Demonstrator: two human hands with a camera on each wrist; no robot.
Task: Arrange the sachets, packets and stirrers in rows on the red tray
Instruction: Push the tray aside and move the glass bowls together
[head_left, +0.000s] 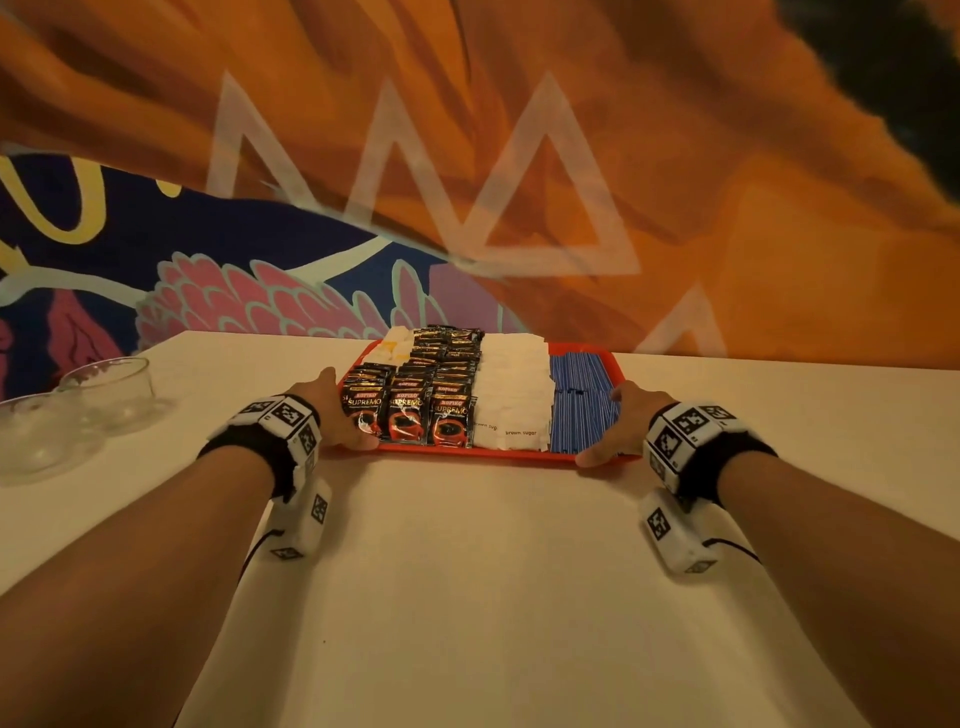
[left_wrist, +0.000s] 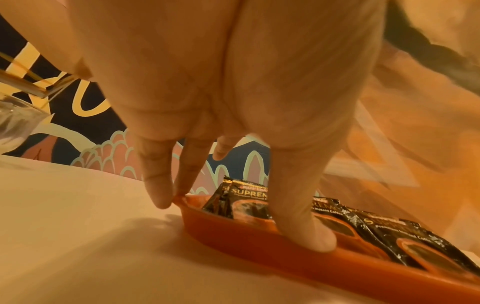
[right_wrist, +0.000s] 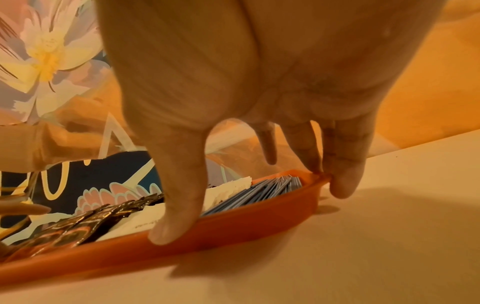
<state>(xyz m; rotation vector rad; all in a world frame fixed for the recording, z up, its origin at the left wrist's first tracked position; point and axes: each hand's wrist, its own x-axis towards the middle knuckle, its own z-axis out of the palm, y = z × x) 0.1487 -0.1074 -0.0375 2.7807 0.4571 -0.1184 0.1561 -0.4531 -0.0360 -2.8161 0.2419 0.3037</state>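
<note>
The red tray lies on the white table, filled in rows. Black coffee packets fill its left part, white brown-sugar sachets the middle, blue stirrers the right. A few pale sachets sit at the far left corner. My left hand is at the near left corner: the thumb rests on the near rim and straight fingers touch the side rim. My right hand mirrors it at the near right corner, thumb on the rim, fingers against the side.
Two glass bowls stand on the table at the far left. A painted wall rises right behind the table's far edge. Bare white tabletop stretches from the tray towards me.
</note>
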